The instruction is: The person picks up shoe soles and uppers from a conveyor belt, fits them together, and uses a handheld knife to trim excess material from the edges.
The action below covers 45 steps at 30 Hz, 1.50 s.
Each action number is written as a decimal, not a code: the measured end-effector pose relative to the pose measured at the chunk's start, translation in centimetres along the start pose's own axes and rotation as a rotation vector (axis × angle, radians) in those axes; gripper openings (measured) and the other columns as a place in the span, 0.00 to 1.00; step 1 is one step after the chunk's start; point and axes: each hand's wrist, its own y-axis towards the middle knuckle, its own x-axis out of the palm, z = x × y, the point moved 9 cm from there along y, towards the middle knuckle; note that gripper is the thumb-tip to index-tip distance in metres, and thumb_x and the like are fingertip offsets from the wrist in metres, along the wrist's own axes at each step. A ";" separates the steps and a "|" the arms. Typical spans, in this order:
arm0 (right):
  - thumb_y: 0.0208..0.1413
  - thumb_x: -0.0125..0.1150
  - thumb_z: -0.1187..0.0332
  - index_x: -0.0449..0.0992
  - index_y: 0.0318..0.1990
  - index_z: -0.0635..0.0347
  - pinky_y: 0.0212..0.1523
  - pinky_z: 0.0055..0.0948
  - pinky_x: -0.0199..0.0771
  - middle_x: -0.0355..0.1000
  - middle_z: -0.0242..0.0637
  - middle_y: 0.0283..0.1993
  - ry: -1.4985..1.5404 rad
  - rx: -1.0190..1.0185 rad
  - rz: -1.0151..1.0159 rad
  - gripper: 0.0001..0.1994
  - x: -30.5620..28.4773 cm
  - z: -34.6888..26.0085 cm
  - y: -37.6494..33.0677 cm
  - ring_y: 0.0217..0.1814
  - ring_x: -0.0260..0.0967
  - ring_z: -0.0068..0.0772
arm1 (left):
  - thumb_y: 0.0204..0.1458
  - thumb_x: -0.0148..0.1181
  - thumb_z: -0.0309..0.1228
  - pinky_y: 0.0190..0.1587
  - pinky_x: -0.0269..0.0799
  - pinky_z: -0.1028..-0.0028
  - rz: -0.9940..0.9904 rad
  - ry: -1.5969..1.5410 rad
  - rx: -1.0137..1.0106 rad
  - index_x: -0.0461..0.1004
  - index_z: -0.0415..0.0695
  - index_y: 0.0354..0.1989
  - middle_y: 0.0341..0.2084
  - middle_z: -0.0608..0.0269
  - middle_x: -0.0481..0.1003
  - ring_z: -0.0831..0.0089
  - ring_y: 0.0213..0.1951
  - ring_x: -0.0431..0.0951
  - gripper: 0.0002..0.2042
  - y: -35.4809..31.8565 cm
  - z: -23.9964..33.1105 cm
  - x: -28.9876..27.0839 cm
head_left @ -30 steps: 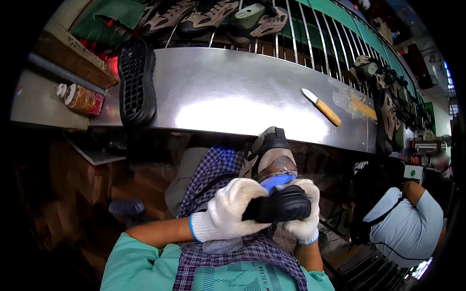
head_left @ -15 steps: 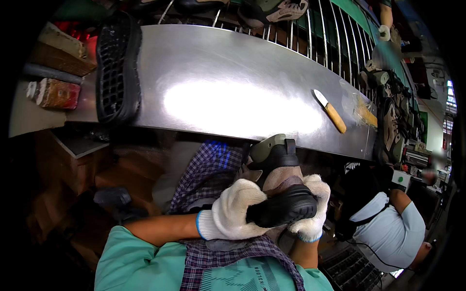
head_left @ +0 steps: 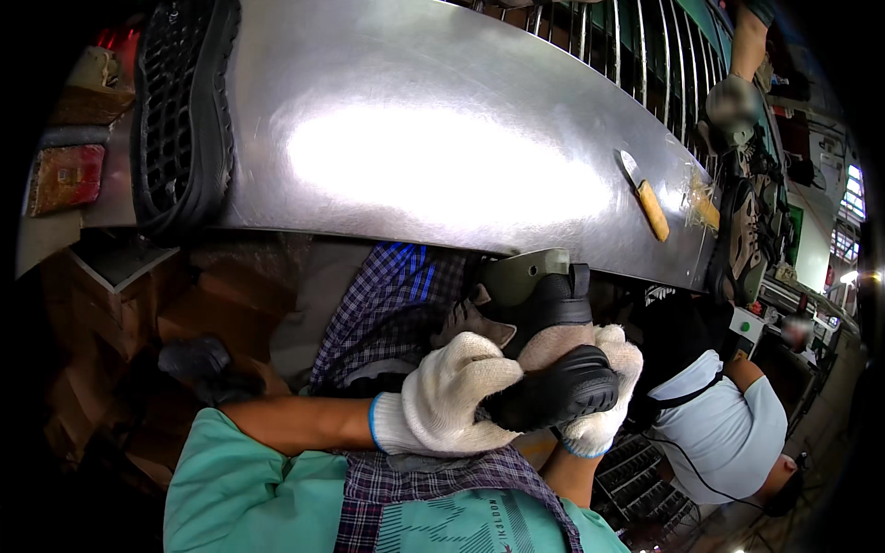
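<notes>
A beige and black shoe upper (head_left: pixel 553 347) sits over my lap, with a green shoe last (head_left: pixel 527 276) showing in its collar. At its heel end is a black rubber sole (head_left: pixel 558 389), on the side nearest me. My left hand (head_left: pixel 452 396), in a white knitted glove, is closed on the left part of the sole. My right hand (head_left: pixel 610 392), gloved the same way, wraps the right side of the shoe and sole; its fingertips are partly hidden. How far sole and upper are joined cannot be seen.
A metal bench (head_left: pixel 369 203) stretches in front of me. On it lie a wooden-handled knife (head_left: pixel 645 198) and, at far left, a large black sole (head_left: pixel 184 120). Shoes (head_left: pixel 737 240) stand by a rack (head_left: pixel 636 64) at right. A person in a pale shirt (head_left: pixel 724 429) is at right.
My view has shifted, so the bench and large black sole sit higher in the picture. Both hands keep their hold, and the shoe with its sole sits slightly farther right.
</notes>
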 end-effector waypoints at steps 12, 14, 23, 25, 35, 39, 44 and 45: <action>0.25 0.95 0.48 0.72 0.55 0.52 0.63 0.46 0.67 0.68 0.39 0.58 -0.012 0.137 -0.049 0.47 -4.5 4.8 -1.4 0.59 0.65 0.40 | 0.28 0.92 0.43 0.36 0.81 0.66 -0.120 -0.065 -0.221 0.69 0.40 0.58 0.51 0.51 0.71 0.68 0.37 0.79 0.48 -0.6 -2.7 -0.3; 0.25 0.95 0.49 0.72 0.55 0.52 0.62 0.45 0.67 0.68 0.38 0.57 0.010 0.115 -0.095 0.47 -4.8 5.3 -1.2 0.58 0.66 0.40 | 0.28 0.93 0.44 0.37 0.82 0.67 -0.053 0.030 -0.171 0.68 0.39 0.62 0.52 0.49 0.70 0.65 0.39 0.81 0.51 0.5 -1.9 -0.8; 0.24 0.97 0.49 0.75 0.52 0.59 0.51 0.43 0.71 0.73 0.37 0.43 0.031 -0.238 -0.532 0.47 6.0 -2.5 -0.2 0.43 0.69 0.37 | 0.65 0.66 0.49 0.70 0.70 0.57 -0.208 -0.472 -0.469 0.68 0.30 0.69 0.65 0.42 0.73 0.57 0.68 0.73 0.35 6.2 -4.0 -3.3; 0.28 0.96 0.52 0.77 0.52 0.60 0.47 0.41 0.71 0.74 0.36 0.40 -0.215 -0.358 -0.773 0.43 9.5 -5.7 -1.2 0.40 0.70 0.37 | 0.70 0.54 0.45 0.63 0.75 0.58 -0.386 -0.574 -0.522 0.84 0.33 0.43 0.39 0.49 0.85 0.60 0.45 0.85 0.23 7.4 -3.7 -2.3; 0.37 0.93 0.54 0.77 0.59 0.66 0.39 0.36 0.73 0.74 0.34 0.37 -0.032 -0.456 -0.657 0.42 7.9 -5.6 -4.3 0.36 0.73 0.34 | 0.60 0.63 0.44 0.53 0.82 0.52 -0.379 -0.612 -0.547 0.83 0.33 0.30 0.29 0.47 0.83 0.54 0.37 0.84 0.21 4.8 -4.1 -1.6; 0.37 0.92 0.54 0.78 0.60 0.64 0.41 0.37 0.74 0.75 0.35 0.40 -0.045 -0.480 -0.588 0.42 6.1 -6.2 -4.8 0.37 0.73 0.36 | 0.58 0.64 0.47 0.50 0.82 0.56 -0.478 -0.518 -0.520 0.83 0.34 0.26 0.26 0.48 0.83 0.54 0.34 0.84 0.23 5.3 -3.3 0.4; 0.15 0.89 0.37 0.82 0.52 0.61 0.45 0.39 0.73 0.75 0.35 0.40 -0.486 -0.616 -0.300 0.52 1.0 -8.7 -2.8 0.40 0.73 0.38 | 0.58 0.65 0.39 0.42 0.80 0.66 -0.487 -0.619 -0.570 0.82 0.33 0.29 0.27 0.54 0.82 0.66 0.31 0.82 0.17 5.2 -3.0 1.5; 0.14 0.87 0.38 0.82 0.53 0.61 0.47 0.38 0.74 0.76 0.37 0.43 -0.530 -0.648 -0.288 0.52 1.1 -9.8 -3.2 0.42 0.73 0.38 | 0.59 0.65 0.34 0.38 0.79 0.70 -0.471 -0.666 -0.626 0.82 0.33 0.30 0.27 0.57 0.82 0.70 0.30 0.81 0.14 4.5 -3.0 1.4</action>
